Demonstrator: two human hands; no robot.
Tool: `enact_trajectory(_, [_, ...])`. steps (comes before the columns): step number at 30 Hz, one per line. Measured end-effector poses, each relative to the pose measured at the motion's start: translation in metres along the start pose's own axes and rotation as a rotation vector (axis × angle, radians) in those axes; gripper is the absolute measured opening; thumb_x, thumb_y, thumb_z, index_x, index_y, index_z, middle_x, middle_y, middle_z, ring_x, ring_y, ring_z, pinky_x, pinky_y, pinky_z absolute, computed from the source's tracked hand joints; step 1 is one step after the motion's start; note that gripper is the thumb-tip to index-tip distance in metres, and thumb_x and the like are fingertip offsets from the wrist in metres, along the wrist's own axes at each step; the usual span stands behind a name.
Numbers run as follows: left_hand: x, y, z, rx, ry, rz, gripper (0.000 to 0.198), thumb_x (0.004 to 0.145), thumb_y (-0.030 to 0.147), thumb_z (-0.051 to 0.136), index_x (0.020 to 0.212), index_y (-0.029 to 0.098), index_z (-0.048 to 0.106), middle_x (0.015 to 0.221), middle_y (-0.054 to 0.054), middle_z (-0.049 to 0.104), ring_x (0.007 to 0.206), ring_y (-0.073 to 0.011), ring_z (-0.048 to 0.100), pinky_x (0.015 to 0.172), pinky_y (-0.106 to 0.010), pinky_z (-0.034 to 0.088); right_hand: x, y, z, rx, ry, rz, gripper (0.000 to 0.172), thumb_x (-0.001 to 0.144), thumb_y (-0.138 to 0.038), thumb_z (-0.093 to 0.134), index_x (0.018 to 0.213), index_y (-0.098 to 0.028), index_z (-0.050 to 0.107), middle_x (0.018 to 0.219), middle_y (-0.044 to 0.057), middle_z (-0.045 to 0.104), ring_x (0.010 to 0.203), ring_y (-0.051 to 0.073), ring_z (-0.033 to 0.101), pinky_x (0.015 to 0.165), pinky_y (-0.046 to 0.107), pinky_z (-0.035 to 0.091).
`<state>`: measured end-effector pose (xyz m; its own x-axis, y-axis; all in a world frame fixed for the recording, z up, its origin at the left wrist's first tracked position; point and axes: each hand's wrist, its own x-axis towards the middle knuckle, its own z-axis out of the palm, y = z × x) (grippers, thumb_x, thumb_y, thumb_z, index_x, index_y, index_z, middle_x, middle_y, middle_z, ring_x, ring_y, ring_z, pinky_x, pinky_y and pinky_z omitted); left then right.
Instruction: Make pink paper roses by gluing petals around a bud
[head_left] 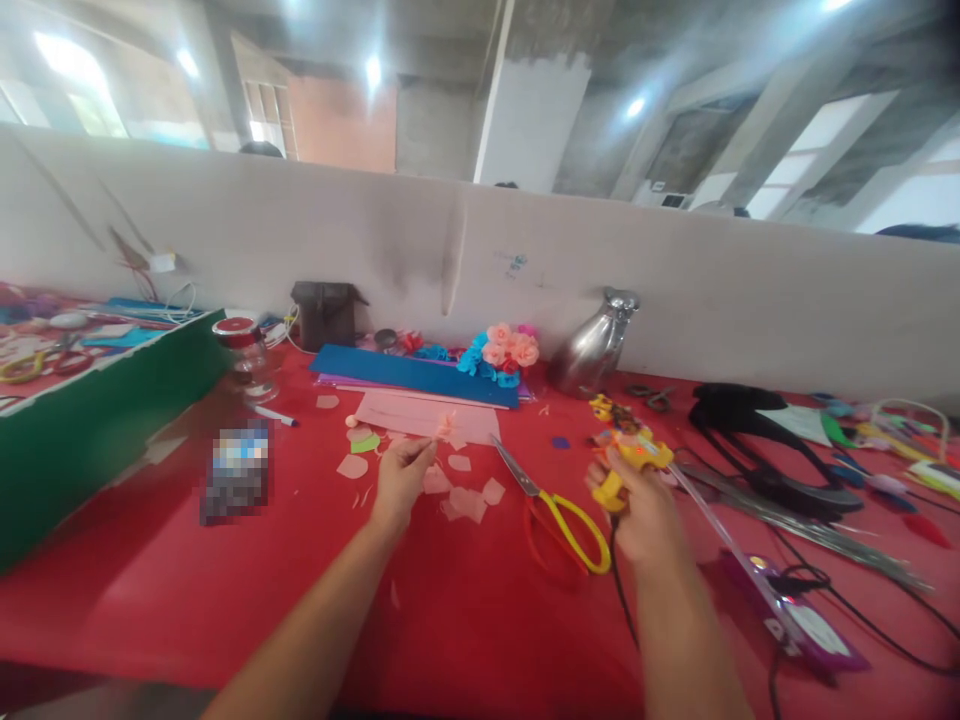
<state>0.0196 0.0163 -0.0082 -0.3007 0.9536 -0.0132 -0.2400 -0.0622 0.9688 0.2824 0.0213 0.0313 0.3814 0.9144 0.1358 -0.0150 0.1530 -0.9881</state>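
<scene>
My left hand is closed, thumb and fingers pinching a small pink paper flower. Wrapped around a yellow hot glue gun is my right hand; a long clear glue stick sticks out of the gun's back. Pink paper petals lie on the red table below the left hand, with a green paper piece among others to its left. Yellow-handled scissors rest between my hands, blades pointing away. Behind the flower are pink paper sheets.
Blue paper and finished flowers sit at the back, beside a steel jug. A glass jar stands left, near a green divider. At right are a purple power strip, cords, wires and a black strap-like item.
</scene>
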Motion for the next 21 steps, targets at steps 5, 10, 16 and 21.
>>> enact_trajectory(5, [0.001,-0.002,-0.001,0.094,0.029,0.083,0.033,0.069,0.038,0.067,0.089,0.013,0.075,0.068,-0.003,0.065,0.062,-0.0129,0.050,0.056,-0.023,0.037,-0.031,-0.007,0.025,0.063,-0.106,0.059,0.035,0.068,-0.052,0.069,0.073,-0.019,0.057,0.058,-0.001,0.059,0.051,0.012,0.054,0.051,0.023,0.044])
enact_trajectory(10, [0.002,-0.006,-0.004,0.338,0.035,0.309,0.027,0.079,0.036,0.058,0.085,0.016,0.075,0.059,0.001,0.053,0.055,-0.0107,0.042,0.053,-0.023,0.033,-0.062,-0.005,0.043,-0.374,-0.268,-0.154,0.041,0.078,-0.056,0.057,0.067,-0.017,0.064,0.061,0.006,0.064,0.061,0.018,0.060,0.060,0.028,0.048])
enact_trajectory(16, [0.001,-0.007,-0.005,0.549,0.068,0.478,0.028,0.085,0.031,0.051,0.087,0.016,0.074,0.061,-0.001,0.052,0.058,-0.0116,0.045,0.055,-0.023,0.033,-0.082,-0.001,0.053,-0.542,-0.381,-0.354,0.034,0.086,-0.048,0.049,0.083,-0.019,0.066,0.058,0.003,0.062,0.063,0.021,0.061,0.062,0.029,0.048])
enact_trajectory(21, [-0.002,-0.004,-0.006,0.655,0.039,0.606,0.027,0.088,0.026,0.048,0.094,0.016,0.073,0.063,-0.002,0.056,0.057,-0.0117,0.047,0.056,-0.024,0.032,-0.084,0.001,0.057,-0.603,-0.379,-0.417,0.031,0.089,-0.044,0.046,0.090,-0.019,0.064,0.061,0.003,0.064,0.066,0.022,0.063,0.061,0.029,0.049])
